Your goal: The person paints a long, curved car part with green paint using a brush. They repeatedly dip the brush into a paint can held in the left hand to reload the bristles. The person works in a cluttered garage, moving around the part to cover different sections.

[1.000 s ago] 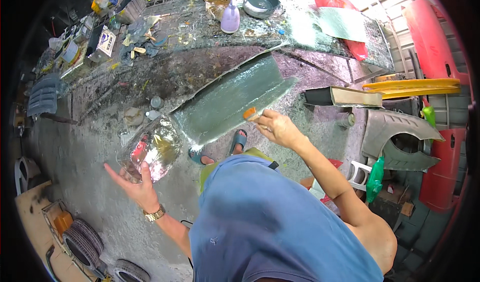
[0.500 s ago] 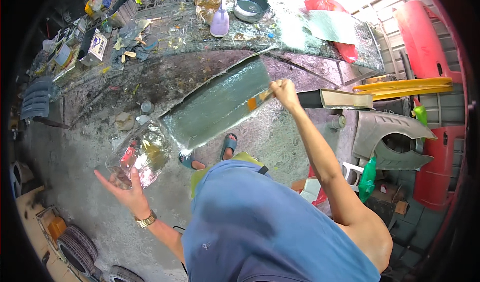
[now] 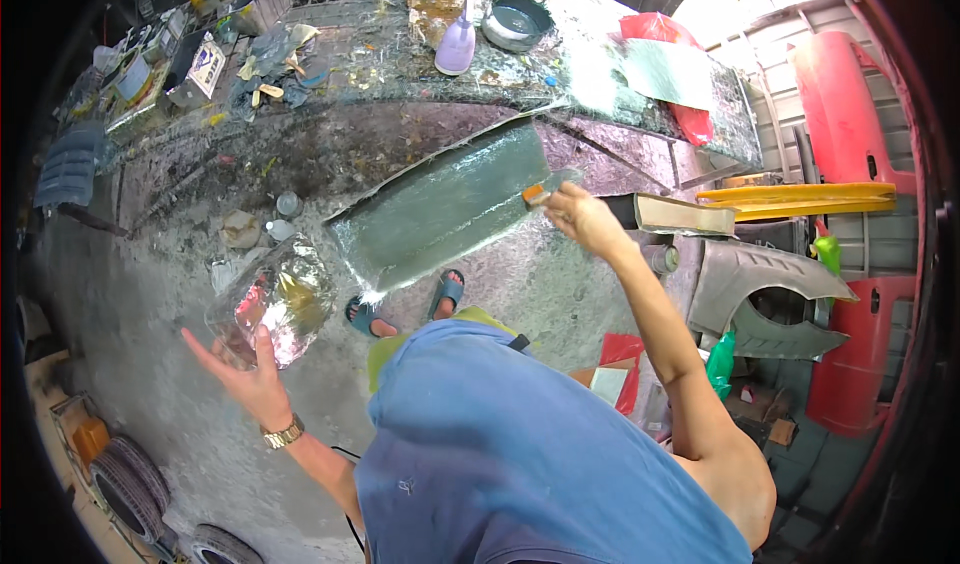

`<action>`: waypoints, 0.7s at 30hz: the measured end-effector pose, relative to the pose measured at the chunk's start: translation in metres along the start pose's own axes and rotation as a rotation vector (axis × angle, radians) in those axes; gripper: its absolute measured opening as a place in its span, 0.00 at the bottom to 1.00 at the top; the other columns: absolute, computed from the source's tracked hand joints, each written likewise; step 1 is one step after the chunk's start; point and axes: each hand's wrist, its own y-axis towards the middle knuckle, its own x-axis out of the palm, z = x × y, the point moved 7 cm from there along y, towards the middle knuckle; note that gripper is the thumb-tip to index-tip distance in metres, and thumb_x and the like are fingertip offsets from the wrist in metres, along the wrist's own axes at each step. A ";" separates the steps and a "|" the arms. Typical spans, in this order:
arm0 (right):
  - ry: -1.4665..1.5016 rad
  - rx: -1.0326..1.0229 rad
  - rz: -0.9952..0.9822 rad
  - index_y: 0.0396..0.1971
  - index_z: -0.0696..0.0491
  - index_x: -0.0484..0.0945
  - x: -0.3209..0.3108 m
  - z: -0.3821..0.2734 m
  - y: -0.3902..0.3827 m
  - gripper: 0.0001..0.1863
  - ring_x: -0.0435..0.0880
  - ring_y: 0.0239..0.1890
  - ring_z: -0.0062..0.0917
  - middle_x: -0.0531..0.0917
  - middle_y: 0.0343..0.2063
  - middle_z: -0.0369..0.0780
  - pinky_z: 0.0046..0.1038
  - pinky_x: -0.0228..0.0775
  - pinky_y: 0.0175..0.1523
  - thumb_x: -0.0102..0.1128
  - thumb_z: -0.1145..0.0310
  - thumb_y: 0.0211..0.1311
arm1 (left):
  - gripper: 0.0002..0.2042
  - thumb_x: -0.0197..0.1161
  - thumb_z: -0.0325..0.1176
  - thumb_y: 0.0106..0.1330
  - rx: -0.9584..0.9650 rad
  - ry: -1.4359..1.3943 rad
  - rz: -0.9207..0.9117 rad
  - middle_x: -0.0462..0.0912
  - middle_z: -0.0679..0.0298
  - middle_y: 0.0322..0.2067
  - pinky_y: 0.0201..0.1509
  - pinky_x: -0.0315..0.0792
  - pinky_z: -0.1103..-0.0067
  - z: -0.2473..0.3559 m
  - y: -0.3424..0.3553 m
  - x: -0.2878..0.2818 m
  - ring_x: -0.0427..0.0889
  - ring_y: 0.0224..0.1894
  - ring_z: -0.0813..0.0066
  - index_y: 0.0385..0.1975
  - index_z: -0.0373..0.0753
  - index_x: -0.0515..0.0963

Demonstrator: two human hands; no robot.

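A long rectangular panel, grey-green and glossy as if wet, with rough pale edges, stretches in front of me. Just off its right end, my right hand has its fingers closed round a small brush-like tool with an orange part; blur hides its exact shape. My left hand is open, thumb up and fingers spread, holding nothing. Beyond that hand stands a shiny foil-lined container with pink and yellow reflections. From this view I cannot tell whether the hand touches its near edge.
A stained workbench carries a lilac spray bottle, a dark bowl of grey liquid and a red plastic bag. A grey car fender and red panels stand right. Tyres are lower left.
My right hand has drawn the tool away from the panel's right end, slightly down and right. My left hand stays open near the foil-lined container. The view has shifted slightly.
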 end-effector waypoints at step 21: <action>0.100 -0.025 0.090 0.37 0.53 0.77 0.066 -0.091 0.031 0.10 0.79 0.34 0.37 0.77 0.30 0.42 0.35 0.73 0.40 0.58 0.70 0.55 | 0.47 0.70 0.26 0.52 -0.167 -0.180 0.039 0.70 0.58 0.43 0.43 0.72 0.76 -0.016 0.003 -0.013 0.75 0.42 0.71 0.69 0.41 0.43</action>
